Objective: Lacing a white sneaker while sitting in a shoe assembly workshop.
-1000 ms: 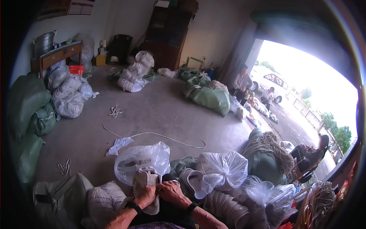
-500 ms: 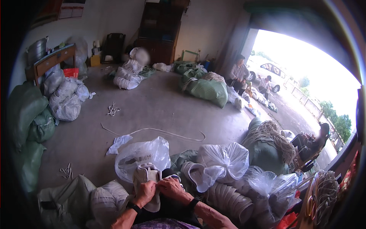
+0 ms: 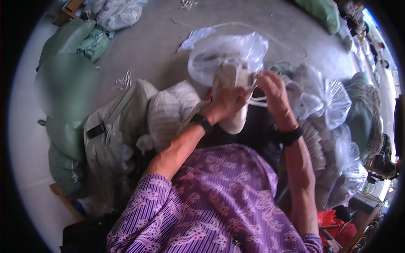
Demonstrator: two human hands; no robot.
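Observation:
A pale beige shoe rests over my dark-clad lap, its toe pointing toward me. My left hand is closed around the middle of the shoe, over the lacing; what its fingertips pinch is hidden. On the shoe's right side, my right hand has its fingers bent and pressed together by the upper edge. A white shoelace runs in a loop from the shoe to the right hand, which appears to grip it. Blur softens the fingertips.
Just beyond the shoe lies a clear plastic bag. Nested pale shoes are stacked at left beside a grey-green sack. Tied clear bags stand at right. Loose white cord and a pale cloth lie on the floor.
The view has tilted down, bringing my purple patterned clothing into sight. My right hand has moved apart from the left, and a white shoelace loop now shows between them.

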